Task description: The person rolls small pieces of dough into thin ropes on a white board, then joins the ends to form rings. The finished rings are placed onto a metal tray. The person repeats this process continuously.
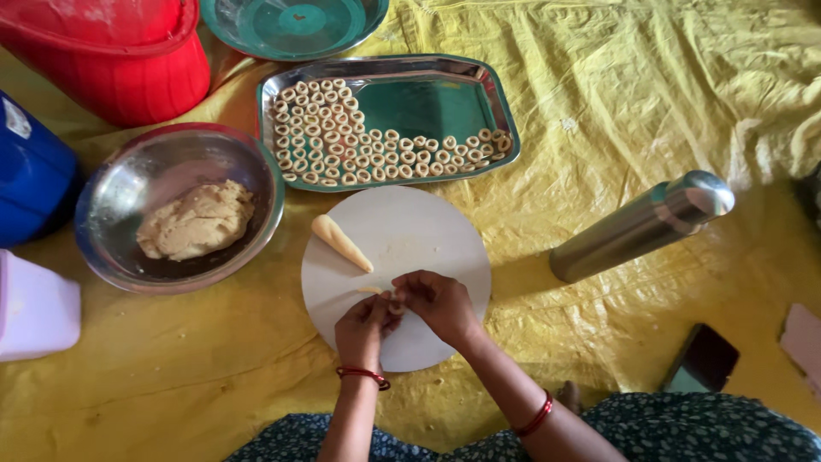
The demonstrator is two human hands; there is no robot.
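My left hand [363, 328] and my right hand [440, 304] meet over the near part of a round white board [445, 239], pinching a small piece of dough [394, 301] between their fingertips. A tapered roll of dough [340, 242] lies on the board's left side. Beyond the board, a rectangular steel tray [445, 98] holds several small dough rings [342, 137] in rows along its left and near sides. A steel bowl [128, 184] at the left holds a lump of dough [195, 221].
A steel bottle [641, 224] lies on its side to the right on the yellow sheet [641, 85]. A red bucket [120, 51], a green plate [291, 26], a blue container [30, 171], a white box [34, 308] and a dark phone [703, 358] surround the work.
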